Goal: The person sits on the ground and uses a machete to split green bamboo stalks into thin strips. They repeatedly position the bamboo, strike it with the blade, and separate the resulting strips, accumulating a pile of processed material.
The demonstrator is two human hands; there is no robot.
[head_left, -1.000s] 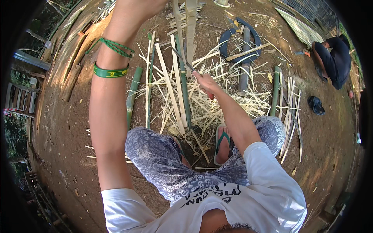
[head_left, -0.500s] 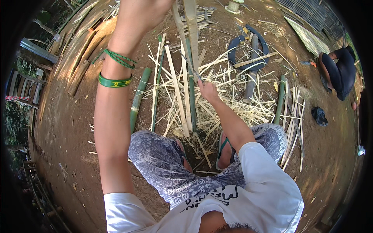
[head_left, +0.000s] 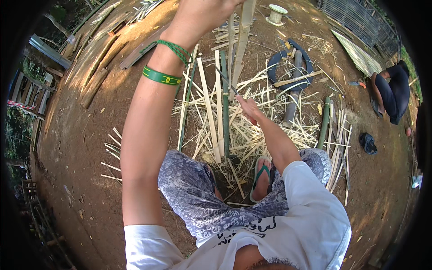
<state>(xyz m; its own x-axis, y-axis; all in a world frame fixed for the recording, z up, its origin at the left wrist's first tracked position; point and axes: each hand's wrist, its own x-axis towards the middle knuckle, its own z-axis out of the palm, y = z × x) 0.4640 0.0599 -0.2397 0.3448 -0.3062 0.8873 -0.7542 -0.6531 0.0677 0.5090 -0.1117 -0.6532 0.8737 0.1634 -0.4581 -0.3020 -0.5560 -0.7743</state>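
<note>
1. Left hand (head_left: 202,15), raised at the upper edge beside the top of a split, pale bamboo strip (head_left: 241,40); its fingers run out of view, so its grip cannot be told.
2. Right hand (head_left: 249,109), lower and well apart from the left, closed around the reddish handle of a knife (head_left: 227,80); the dark blade crosses the strip near its lower end.
3. Thin shavings (head_left: 263,137), heaped on the ground beneath the right hand.
4. Dark ring (head_left: 272,68), lying beyond the right hand, to its right.
</note>
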